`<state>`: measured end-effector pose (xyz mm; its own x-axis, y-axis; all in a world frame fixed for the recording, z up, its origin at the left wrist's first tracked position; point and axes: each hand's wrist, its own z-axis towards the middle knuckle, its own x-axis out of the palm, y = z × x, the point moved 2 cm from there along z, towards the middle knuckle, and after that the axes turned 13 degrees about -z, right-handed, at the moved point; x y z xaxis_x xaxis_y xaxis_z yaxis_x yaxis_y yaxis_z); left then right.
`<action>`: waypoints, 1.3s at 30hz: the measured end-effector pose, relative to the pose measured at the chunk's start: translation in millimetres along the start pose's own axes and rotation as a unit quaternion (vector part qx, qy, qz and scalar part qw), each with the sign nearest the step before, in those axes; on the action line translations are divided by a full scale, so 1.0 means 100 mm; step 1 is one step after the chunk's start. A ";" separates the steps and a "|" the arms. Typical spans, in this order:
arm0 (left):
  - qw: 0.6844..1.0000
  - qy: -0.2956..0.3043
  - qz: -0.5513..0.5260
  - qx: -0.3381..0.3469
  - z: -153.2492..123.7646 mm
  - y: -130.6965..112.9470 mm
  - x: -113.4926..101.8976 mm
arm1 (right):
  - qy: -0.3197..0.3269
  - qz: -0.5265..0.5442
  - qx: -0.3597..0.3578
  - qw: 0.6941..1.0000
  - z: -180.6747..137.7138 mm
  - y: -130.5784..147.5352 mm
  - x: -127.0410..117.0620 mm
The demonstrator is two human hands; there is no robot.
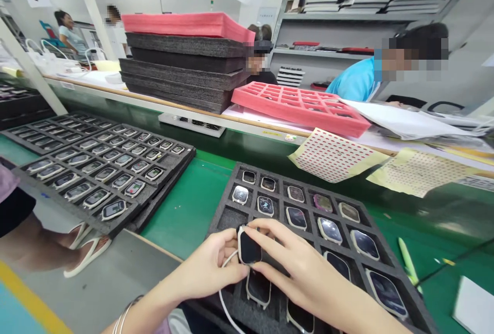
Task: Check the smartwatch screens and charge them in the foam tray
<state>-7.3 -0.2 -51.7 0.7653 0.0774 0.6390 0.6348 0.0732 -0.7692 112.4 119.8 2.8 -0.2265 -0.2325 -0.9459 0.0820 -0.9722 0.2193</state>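
Above a dark foam tray (370, 210), my two hands hold one strapless smartwatch (249, 247) with a pale case and a black screen. My left hand (210, 264) grips its left side, fingers curled behind it. From that hand a white cable (227, 307) runs down toward the bottom edge; its end behind the watch is hidden. The thumb and fingers of my right hand (287, 257) close on the watch's top and lower right. Other smartwatches lie in the tray's compartments, such as one (258, 286) just under my hands; some screens are lit.
More foam trays of watches (104, 164) lie to the left. Black foam trays (185, 66) under a pink one form a stack on the shelf, beside a pink compartment tray (301, 110). A green pen (408, 259) lies at right. A person in blue (355, 79) sits opposite.
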 end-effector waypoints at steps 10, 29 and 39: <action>0.999 -0.021 0.037 0.026 0.00 -0.01 0.01 | 0.015 0.148 0.064 0.987 0.02 -0.05 0.01; 0.972 -0.130 0.178 0.081 -0.03 0.01 0.02 | -0.034 0.726 0.230 0.648 0.06 -0.04 0.22; 0.963 -0.147 0.210 0.083 0.00 0.06 0.02 | -0.084 0.595 0.158 0.783 0.01 0.07 0.20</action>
<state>-2.4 0.7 -54.9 0.8720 0.4118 0.2646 0.2308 0.1307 -0.9642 106.9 108.7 -14.5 -0.2994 -0.9541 0.0125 0.0930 -0.0161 0.9955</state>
